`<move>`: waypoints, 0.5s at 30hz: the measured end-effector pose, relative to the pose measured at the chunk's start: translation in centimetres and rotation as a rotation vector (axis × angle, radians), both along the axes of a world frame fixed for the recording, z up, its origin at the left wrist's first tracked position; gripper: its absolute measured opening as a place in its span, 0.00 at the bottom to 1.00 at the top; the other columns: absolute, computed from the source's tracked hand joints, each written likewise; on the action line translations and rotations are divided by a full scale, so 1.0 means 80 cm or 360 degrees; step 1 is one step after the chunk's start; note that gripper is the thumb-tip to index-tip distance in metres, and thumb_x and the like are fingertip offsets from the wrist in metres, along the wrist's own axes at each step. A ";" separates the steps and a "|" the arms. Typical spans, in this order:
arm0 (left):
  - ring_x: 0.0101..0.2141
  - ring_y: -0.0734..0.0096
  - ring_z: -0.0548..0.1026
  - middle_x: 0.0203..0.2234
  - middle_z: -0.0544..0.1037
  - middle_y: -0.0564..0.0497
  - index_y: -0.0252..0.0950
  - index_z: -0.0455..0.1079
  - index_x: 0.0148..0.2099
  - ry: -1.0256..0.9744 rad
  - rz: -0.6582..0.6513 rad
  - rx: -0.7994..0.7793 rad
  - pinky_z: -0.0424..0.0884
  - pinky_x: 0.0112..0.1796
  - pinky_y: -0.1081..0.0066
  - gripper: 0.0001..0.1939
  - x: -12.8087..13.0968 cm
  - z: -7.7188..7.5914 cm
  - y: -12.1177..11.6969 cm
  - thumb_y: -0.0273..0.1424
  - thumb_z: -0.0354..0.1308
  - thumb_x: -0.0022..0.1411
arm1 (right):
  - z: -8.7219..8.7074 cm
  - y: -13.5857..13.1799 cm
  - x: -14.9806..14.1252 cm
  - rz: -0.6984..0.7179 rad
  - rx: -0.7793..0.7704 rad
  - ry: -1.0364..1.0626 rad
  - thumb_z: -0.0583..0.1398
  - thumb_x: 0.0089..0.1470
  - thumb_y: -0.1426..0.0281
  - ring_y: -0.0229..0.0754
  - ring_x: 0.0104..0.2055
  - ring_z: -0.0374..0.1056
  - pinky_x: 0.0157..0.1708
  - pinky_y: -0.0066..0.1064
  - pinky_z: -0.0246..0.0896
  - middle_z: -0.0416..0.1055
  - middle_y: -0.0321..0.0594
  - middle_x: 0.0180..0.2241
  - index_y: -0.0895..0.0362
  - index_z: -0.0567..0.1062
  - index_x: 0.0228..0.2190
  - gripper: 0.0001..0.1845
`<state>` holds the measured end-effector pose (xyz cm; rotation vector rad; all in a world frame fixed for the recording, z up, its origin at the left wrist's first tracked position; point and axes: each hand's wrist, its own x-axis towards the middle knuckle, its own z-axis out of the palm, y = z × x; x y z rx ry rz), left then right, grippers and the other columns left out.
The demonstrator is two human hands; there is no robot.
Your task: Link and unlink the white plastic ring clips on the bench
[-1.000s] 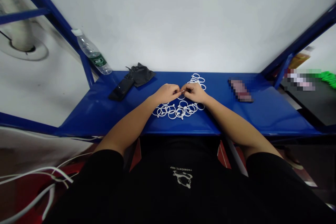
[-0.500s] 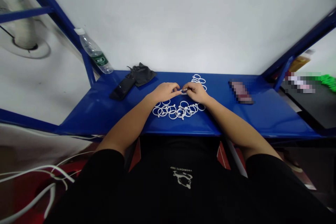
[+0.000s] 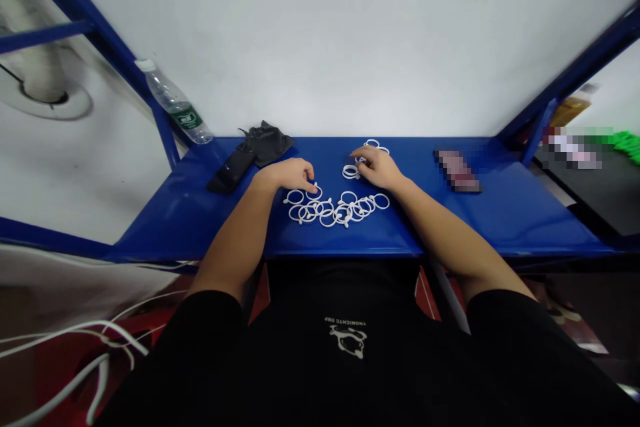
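– What has been changed since half a second ago?
– The two hands, which were brought together over a ring, are now parted. The left hand point(image 3: 286, 175) has been moved toward the left, to the near rings point(image 3: 339, 216). Two overlapping rings point(image 3: 351, 178) are now uncovered beside the right hand point(image 3: 381, 168).

– Where is room for moving found?
– On the desk point(image 3: 510, 213), a strip is left between the near rings and the front edge. More room is given toward the front right corner, and also toward the front left one. At the back left corner a bottle point(image 3: 187, 118) is placed; the black phone point(image 3: 231, 171) and a black bag point(image 3: 270, 143) are seen nearer the middle.

– And how are the hands posed?
– By the left one, the fingers are bent and the thumb is kept apart from them, at one ring's edge. The right one is arched before the far rings point(image 3: 371, 141), near the back edge; whether anything is pinched there cannot be told.
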<state>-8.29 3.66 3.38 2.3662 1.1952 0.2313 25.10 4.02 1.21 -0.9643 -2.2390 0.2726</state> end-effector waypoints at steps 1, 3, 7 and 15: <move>0.24 0.68 0.76 0.26 0.82 0.51 0.41 0.80 0.34 0.0034 0.0011 -0.0004 0.66 0.27 0.68 0.13 0.003 0.000 -0.002 0.42 0.75 0.55 | 0.001 -0.002 -0.001 0.0015 -0.0008 -0.0006 0.59 0.61 0.73 0.53 0.50 0.78 0.51 0.48 0.76 0.83 0.50 0.53 0.55 0.86 0.51 0.21; 0.25 0.67 0.76 0.26 0.82 0.50 0.40 0.77 0.30 0.0040 0.0073 0.0099 0.65 0.28 0.67 0.10 0.016 0.001 -0.009 0.37 0.70 0.60 | 0.003 -0.008 -0.005 0.0044 -0.0023 -0.0016 0.59 0.63 0.71 0.51 0.47 0.78 0.49 0.46 0.74 0.84 0.50 0.51 0.56 0.86 0.50 0.19; 0.29 0.66 0.76 0.28 0.82 0.49 0.40 0.78 0.37 -0.0248 0.0167 0.0511 0.66 0.32 0.66 0.07 0.055 0.002 -0.029 0.35 0.65 0.69 | 0.010 -0.022 -0.016 0.0072 -0.0108 0.0011 0.61 0.68 0.62 0.46 0.38 0.76 0.43 0.41 0.71 0.85 0.47 0.46 0.57 0.84 0.53 0.19; 0.36 0.63 0.81 0.32 0.84 0.49 0.39 0.81 0.40 -0.0314 -0.0027 0.0760 0.74 0.43 0.63 0.08 0.090 -0.008 -0.042 0.34 0.62 0.72 | 0.012 -0.032 -0.027 0.0233 -0.0227 -0.0053 0.58 0.70 0.60 0.41 0.32 0.72 0.36 0.35 0.63 0.82 0.40 0.34 0.56 0.85 0.43 0.18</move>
